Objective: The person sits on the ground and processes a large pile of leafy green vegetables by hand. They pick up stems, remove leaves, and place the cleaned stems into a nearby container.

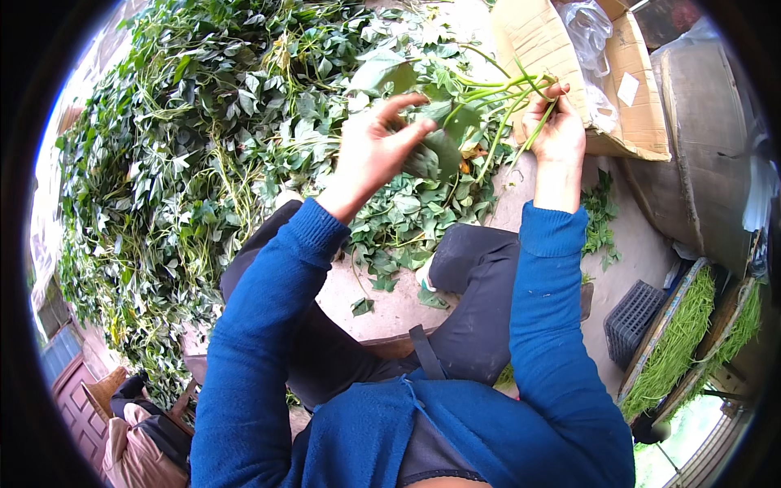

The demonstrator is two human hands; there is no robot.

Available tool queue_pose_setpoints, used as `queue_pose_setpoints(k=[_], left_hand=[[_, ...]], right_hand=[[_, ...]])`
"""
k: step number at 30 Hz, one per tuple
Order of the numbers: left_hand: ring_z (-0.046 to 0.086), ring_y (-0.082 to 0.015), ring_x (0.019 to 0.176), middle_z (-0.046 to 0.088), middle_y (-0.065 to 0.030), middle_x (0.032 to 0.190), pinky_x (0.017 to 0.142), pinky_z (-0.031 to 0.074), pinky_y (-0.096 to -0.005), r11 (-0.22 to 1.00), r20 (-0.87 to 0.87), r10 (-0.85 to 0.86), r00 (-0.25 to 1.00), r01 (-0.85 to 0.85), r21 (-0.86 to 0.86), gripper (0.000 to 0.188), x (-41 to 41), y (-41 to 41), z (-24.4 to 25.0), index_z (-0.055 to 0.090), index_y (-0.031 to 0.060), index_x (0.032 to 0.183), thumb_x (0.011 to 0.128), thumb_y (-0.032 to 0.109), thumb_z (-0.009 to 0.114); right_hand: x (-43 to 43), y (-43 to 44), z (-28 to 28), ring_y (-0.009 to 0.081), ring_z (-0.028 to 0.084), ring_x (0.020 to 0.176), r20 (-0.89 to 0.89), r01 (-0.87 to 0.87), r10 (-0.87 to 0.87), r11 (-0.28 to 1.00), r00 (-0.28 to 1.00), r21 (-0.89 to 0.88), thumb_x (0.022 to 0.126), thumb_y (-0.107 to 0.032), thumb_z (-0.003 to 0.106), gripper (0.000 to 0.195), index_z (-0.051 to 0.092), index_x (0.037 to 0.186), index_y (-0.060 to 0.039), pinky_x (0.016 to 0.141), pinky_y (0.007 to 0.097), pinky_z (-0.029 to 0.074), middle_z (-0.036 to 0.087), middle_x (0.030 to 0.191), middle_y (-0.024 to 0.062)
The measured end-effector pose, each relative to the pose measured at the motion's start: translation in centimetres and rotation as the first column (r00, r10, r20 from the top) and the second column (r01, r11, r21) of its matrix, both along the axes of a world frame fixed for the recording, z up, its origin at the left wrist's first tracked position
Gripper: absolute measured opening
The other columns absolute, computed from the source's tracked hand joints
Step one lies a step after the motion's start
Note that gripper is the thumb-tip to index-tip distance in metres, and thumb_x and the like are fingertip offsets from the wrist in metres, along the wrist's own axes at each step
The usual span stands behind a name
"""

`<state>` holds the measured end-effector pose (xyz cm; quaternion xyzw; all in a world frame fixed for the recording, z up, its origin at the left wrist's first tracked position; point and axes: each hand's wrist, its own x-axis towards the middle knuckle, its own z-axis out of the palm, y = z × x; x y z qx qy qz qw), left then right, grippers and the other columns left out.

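My right hand (556,131) grips a small bunch of green leafy stems (497,94) near their cut ends. The stems fan out to the left, and broad leaves hang at their far side. Beside these leaves is my left hand (375,146), slightly blurred, its thumb and forefinger apart. No stem shows between them; its other fingers are partly hidden. Under and beyond both hands spreads a large heap of leafy green vines (183,152), reaching far to the left. Some loose leaves (362,306) lie on the pale floor between my legs.
A cardboard box (537,43) holding plastic bags (587,36) stands by my right hand. Farther right are a large brown container (701,122), a dark plastic crate (634,317) and round trays of thin green strands (674,341). Clothing (143,451) and a woven item (104,390) sit lower left.
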<state>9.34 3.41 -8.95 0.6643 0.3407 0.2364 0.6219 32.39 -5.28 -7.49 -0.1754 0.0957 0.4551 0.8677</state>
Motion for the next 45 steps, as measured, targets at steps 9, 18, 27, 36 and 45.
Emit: queue_pose_setpoints(k=[9, 18, 27, 36, 45], left_hand=[[0.046, -0.0011, 0.058, 0.054, 0.0062, 0.065, 0.051, 0.036, -0.0165, 0.952, -0.084, -0.187, 0.979, 0.159, -0.262, 0.019, 0.7, -1.4, -0.3, 0.063, 0.0073, 0.083, 0.078, 0.024, 0.069], [0.050, -0.0038, 0.067, 0.058, 0.0014, 0.074, 0.063, 0.041, -0.0181, 0.954, 0.059, 0.003, 0.998, 0.015, -0.299, 0.016, 0.3, -0.8, -0.5, 0.057, 0.0044, 0.071, 0.080, 0.015, 0.066], [0.056, -0.0052, 0.072, 0.063, -0.0013, 0.084, 0.069, 0.046, -0.0203, 0.873, 0.134, -0.185, 0.974, 0.225, -0.432, 0.016, 0.6, -1.1, -0.2, 0.063, 0.0029, 0.095, 0.082, 0.013, 0.063], [0.056, -0.0089, 0.083, 0.061, -0.0046, 0.085, 0.079, 0.044, -0.0215, 0.813, 0.262, -0.337, 0.904, 0.420, -0.404, 0.023, -0.2, -0.9, 0.5, 0.060, -0.0001, 0.106, 0.087, 0.002, 0.047], [0.056, -0.0159, 0.079, 0.060, -0.0089, 0.079, 0.078, 0.044, -0.0252, 0.892, 0.331, -0.315, 0.890, 0.397, -0.217, 0.023, -1.6, 0.6, 0.7, 0.063, -0.0013, 0.069, 0.071, -0.011, 0.042]], right_hand=[[-0.2, 0.3, -0.1, 0.0168, 0.062, 0.066, -0.036, -0.010, 0.012, 0.999, 0.999, 0.037, 0.093, -0.011, 0.041, 0.018, 0.053, 0.090, 0.0032, 0.063, 0.0241, 0.054, 0.060, 0.078, 0.0091], [-0.1, 0.0, -0.1, 0.0169, 0.062, 0.067, 0.010, -0.021, 0.020, 0.999, 1.000, 0.033, 0.093, -0.011, 0.042, 0.017, 0.053, 0.090, 0.0026, 0.064, 0.0243, 0.054, 0.061, 0.078, 0.0085], [-0.3, 0.2, -0.1, 0.0171, 0.062, 0.068, -0.023, -0.044, 0.046, 0.996, 0.999, 0.077, 0.093, -0.011, 0.041, 0.018, 0.053, 0.090, 0.0030, 0.067, 0.0252, 0.054, 0.060, 0.077, 0.0087], [0.5, 0.3, 0.2, 0.0207, 0.062, 0.069, 0.045, 0.202, -0.198, 0.971, 0.979, -0.130, 0.093, -0.009, 0.040, 0.022, 0.055, 0.089, 0.0058, 0.067, 0.0295, 0.057, 0.061, 0.079, 0.0128], [1.9, 0.2, -0.9, 0.0237, 0.060, 0.087, 0.289, 0.348, -0.274, 0.904, 0.917, -0.248, 0.096, -0.015, 0.032, 0.024, 0.045, 0.098, 0.0050, 0.081, 0.0315, 0.053, 0.058, 0.094, 0.0156]])
